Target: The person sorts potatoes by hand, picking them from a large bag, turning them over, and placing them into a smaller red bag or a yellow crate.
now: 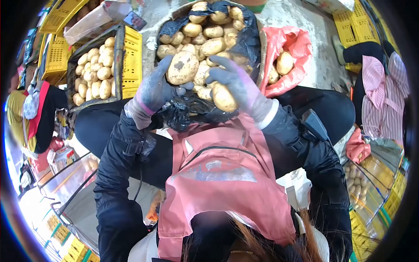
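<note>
No txt, nos. or signs legible. Pale print on pink apron, approx. mid-panel, btwn side edges, too blurred to read.

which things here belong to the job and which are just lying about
Job, seemingly:
large potato, left hand
smaller potato, right hand
potato heap in black plastic
probably red bag, potato crate

Apparently lying about:
pale box, upper left
yellow crates, upper right

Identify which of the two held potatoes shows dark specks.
The rounder potato in the left hand: specks dot its face, while the longer potato in the right hand looks plainer.
</note>
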`<control>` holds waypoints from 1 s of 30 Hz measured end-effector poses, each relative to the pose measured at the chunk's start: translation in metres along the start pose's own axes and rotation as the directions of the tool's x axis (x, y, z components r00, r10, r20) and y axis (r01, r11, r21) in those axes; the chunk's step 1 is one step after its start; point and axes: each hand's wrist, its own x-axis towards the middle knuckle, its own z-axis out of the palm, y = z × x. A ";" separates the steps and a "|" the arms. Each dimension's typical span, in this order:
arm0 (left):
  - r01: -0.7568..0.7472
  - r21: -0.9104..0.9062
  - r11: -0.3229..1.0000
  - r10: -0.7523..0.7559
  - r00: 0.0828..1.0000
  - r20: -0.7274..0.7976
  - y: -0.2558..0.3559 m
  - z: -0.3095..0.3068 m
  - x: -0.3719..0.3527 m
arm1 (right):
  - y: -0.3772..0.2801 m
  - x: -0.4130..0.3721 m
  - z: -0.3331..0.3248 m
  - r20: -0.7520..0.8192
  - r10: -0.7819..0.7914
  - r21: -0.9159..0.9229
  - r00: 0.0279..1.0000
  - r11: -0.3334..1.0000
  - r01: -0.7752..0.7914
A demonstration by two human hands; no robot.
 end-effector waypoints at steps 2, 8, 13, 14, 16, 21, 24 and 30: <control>-0.088 0.027 0.996 0.087 0.996 0.024 -0.010 0.011 0.007 | -0.002 0.003 0.003 0.022 -0.032 -0.163 0.999 0.986 0.035; -0.340 0.394 0.854 0.324 0.940 0.108 -0.005 0.018 0.007 | -0.001 0.001 0.003 0.043 -0.164 -0.547 0.986 0.821 0.161; 0.217 -0.447 0.868 -0.168 0.975 0.146 0.009 0.019 -0.001 | 0.013 0.010 0.005 0.076 -0.111 -0.194 0.991 0.973 0.124; 0.143 -0.351 0.925 -0.103 0.986 0.132 0.006 0.020 -0.003 | 0.014 0.010 0.005 0.070 -0.071 -0.109 0.995 0.991 0.079; 0.107 -0.329 0.938 -0.089 0.994 0.069 -0.004 0.027 -0.001 | 0.015 0.011 0.005 0.063 -0.040 -0.090 0.997 0.995 0.046; 0.069 -0.395 0.916 -0.044 0.996 0.074 -0.010 0.026 -0.001 | 0.017 0.017 -0.001 0.028 -0.098 -0.176 0.995 0.979 0.101; 0.062 -0.336 0.940 -0.048 0.998 0.050 -0.008 0.023 0.002 | 0.007 0.016 -0.002 0.070 -0.011 -0.168 0.997 0.986 0.023; -0.141 0.223 0.965 0.151 0.988 -0.029 -0.010 0.040 0.001 | 0.019 0.008 -0.003 0.016 0.101 -0.215 0.995 0.972 -0.095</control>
